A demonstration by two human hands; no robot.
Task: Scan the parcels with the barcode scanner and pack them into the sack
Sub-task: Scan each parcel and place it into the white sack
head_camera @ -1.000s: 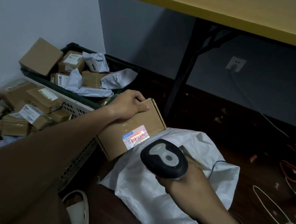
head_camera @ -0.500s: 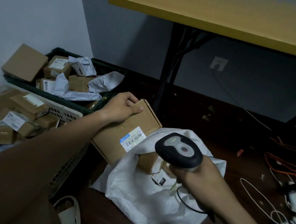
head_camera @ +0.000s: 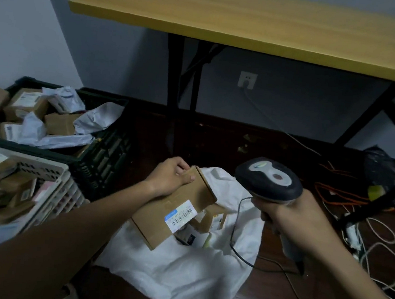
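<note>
My left hand (head_camera: 169, 177) grips the far end of a brown cardboard parcel (head_camera: 159, 221) with a white barcode label facing up. The parcel hangs tilted over the mouth of a white sack (head_camera: 178, 274) on the floor, its lower end inside the opening. Several small parcels (head_camera: 211, 220) lie inside the sack. My right hand (head_camera: 289, 217) holds a black and grey barcode scanner (head_camera: 268, 180) by its handle, raised to the right of the parcel, its cable trailing down over the sack.
A dark crate (head_camera: 108, 154) and a white basket (head_camera: 58, 183) at the left hold several boxes and poly mailers. A yellow table (head_camera: 253, 28) on black legs stands behind. Loose cables (head_camera: 372, 240) cover the floor at the right.
The scanner's light left the label and my right hand carried the scanner up and to the right. My left hand lowered the parcel into the sack's mouth.
</note>
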